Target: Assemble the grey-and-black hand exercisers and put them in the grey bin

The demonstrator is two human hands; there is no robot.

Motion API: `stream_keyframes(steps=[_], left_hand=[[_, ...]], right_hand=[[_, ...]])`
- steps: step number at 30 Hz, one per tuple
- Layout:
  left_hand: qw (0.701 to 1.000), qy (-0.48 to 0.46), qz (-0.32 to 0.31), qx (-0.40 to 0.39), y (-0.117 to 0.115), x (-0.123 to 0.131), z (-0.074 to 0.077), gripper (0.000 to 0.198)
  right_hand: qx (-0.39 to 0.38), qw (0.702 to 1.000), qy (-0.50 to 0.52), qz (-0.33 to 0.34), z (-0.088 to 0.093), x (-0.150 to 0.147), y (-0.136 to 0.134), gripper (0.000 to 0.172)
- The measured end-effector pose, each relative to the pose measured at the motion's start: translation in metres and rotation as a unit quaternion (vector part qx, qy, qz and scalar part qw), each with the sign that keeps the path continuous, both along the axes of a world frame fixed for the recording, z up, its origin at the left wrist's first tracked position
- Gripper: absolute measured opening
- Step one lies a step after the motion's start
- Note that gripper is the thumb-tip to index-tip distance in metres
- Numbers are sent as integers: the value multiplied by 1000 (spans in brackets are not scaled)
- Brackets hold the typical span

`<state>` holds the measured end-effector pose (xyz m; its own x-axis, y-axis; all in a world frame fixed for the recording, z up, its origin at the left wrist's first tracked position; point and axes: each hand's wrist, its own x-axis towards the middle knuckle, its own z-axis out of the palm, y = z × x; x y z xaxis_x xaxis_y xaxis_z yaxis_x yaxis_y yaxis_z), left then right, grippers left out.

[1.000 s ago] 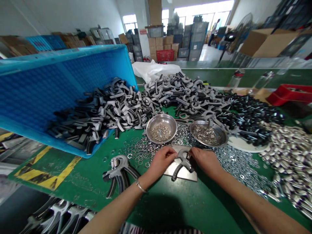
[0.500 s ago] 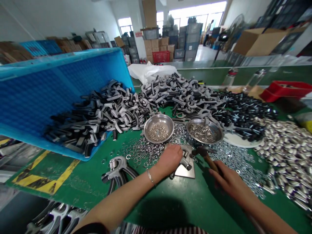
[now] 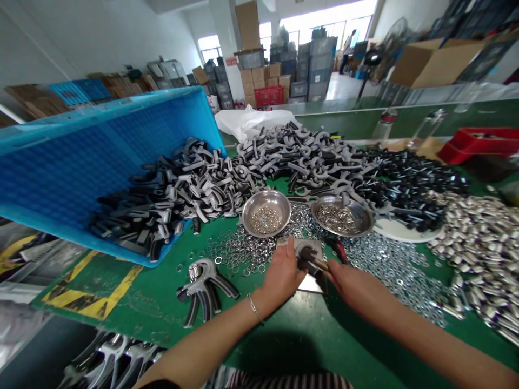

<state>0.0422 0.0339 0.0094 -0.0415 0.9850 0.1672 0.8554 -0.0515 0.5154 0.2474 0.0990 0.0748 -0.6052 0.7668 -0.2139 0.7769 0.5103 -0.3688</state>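
My right hand point(image 3: 344, 278) is closed round the wooden handle of a hammer point(image 3: 321, 263). The dark hammer head is down over a small metal plate point(image 3: 314, 285) on the green table. My left hand point(image 3: 281, 270) presses a grey hand-grip handle point(image 3: 300, 246) against this plate, its fingers partly hiding the piece. Most of that handle is covered by hand and hammer. Left of my forearm lies an assembled hand grip exerciser point(image 3: 205, 286) with a coil spring and black grips.
Two steel bowls point(image 3: 244, 217) point(image 3: 372, 224) of small rivets stand behind the plate. Loose washers point(image 3: 239, 251) and nuts point(image 3: 389, 270) surround them. A tipped blue crate point(image 3: 154, 124) spills grey handles at left; metal sleeves point(image 3: 482, 237) heap at right, near a red-handled tool point(image 3: 340, 251).
The hammer has swung left and down from beside the plate to over it. My left hand has shifted slightly, its fingers straighter. The view has moved a little.
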Motion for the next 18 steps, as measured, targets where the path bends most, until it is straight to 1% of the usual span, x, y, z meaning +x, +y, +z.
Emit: stream_keyframes(steps=[1,2,4,6,7,8,9,10,11,12,13,14,15,16,18], left_hand=[[1000,1,3,-2,1,1,1,91],[1000,2,3,-2,2,1,3,91],[1000,-3,-12,-2,4,-1,8,89],[999,-39,-25,-10,7,-7,13,83],[996,-82,-26,-26,9,-10,16,79],[988,-143,-23,-51,11,-14,17,73],[973,-214,-18,-81,12,-18,19,66],[954,-279,-6,-104,12,-23,19,60],[940,-322,9,-112,12,-27,20,55],[938,-331,27,-101,10,-31,20,51],[948,-308,43,-75,8,-35,20,48],[963,-262,53,-44,4,-38,20,45],[976,-208,52,-19,0,-39,21,41],[986,-161,41,-4,-5,-39,21,36],[995,-100,12,-6,-16,-33,22,30]], right_hand=[[-13,1000,-1,0,-2,1,-1,28],[-41,999,18,-3,-5,4,-2,28],[-136,986,94,-32,-15,21,-8,34],[-252,951,144,-105,-26,47,-20,43],[-292,933,151,-146,-32,61,-26,48],[-307,924,150,-173,-37,74,-31,51],[-293,928,145,-181,-42,86,-33,51],[-248,942,139,-176,-45,95,-33,50],[-184,961,131,-161,-48,100,-29,47],[-109,976,122,-145,-50,102,-23,43],[-38,985,108,-130,-51,100,-14,40],[21,988,89,-121,-51,94,-4,39],[64,989,63,-120,-51,86,7,39],[90,988,29,-121,-51,75,17,39],[116,983,-47,-130,-50,51,32,41]])
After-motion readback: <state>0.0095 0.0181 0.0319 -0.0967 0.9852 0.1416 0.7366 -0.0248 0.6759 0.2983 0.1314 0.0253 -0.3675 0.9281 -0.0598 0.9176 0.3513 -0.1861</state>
